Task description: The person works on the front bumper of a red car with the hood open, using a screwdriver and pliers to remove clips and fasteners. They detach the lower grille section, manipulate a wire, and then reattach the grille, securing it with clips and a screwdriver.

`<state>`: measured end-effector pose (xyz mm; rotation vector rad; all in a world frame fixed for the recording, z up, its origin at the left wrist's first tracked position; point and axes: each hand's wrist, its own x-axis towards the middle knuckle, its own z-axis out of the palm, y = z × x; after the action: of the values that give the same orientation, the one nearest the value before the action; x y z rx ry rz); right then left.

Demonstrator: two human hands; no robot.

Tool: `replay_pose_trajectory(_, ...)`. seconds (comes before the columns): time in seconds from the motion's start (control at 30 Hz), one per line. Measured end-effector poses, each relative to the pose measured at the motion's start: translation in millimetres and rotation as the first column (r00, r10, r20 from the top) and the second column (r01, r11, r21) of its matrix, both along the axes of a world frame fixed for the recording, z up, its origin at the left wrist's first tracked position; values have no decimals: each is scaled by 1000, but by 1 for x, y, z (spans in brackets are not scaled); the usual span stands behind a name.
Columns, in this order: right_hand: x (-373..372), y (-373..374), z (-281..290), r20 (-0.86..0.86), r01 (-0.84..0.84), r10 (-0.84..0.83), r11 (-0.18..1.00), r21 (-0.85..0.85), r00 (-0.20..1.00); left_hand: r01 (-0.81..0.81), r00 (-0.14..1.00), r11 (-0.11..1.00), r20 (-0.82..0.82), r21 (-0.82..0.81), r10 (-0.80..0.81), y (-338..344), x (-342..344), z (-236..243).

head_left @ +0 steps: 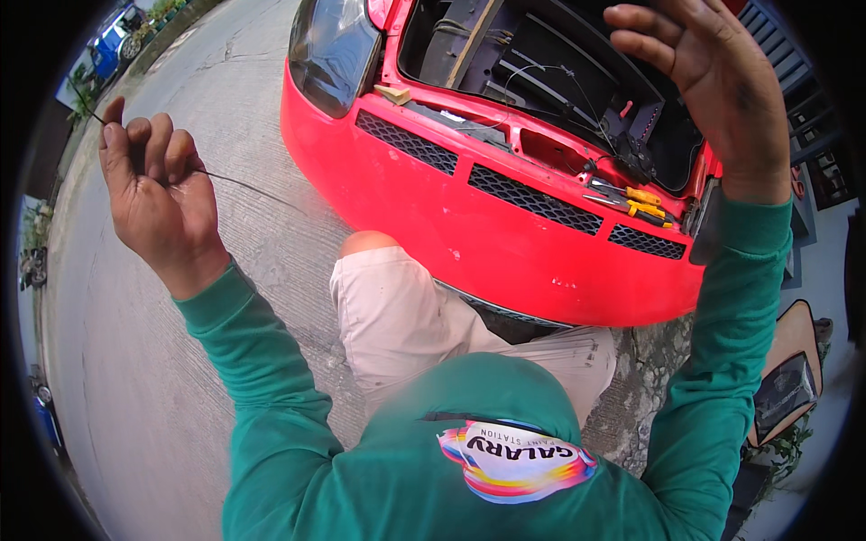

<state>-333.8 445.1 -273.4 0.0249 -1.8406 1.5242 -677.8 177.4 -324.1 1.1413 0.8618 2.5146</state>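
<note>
My left hand (pixel 167 194) is raised over the pavement at the left, its fingers curled and pinching a thin dark wire (pixel 239 183). One end of the wire sticks up past the fingertips; the other runs out toward the car's bumper. My right hand (pixel 722 90) is lifted over the right side of the car's open front, palm showing and fingers apart, with part of it cut off by the upper edge. I see nothing in it. Before me is a red car front bumper (pixel 505 261) with dark mesh grilles (pixel 532 200).
Yellow-handled hand tools (pixel 642 196) lie on the bumper's top ledge at the right. A thin looped cable (pixel 577 81) hangs in the open front compartment (pixel 541 54). A tan wedge-shaped piece (pixel 393 94) sits by the headlight (pixel 334 54). A blue vehicle (pixel 113 45) stands far left.
</note>
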Motion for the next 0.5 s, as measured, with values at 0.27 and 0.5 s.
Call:
replay_pose_trajectory(0.27,-70,-88,-152,272,-45,-172,767,640,947,67,957,979,266,193,-118,27,57,-55)
replay_pose_trajectory(0.5,-93,-140,-205,350,-226,276,958,-176,895,77,943,979,305,186,-132,-1,62,-75)
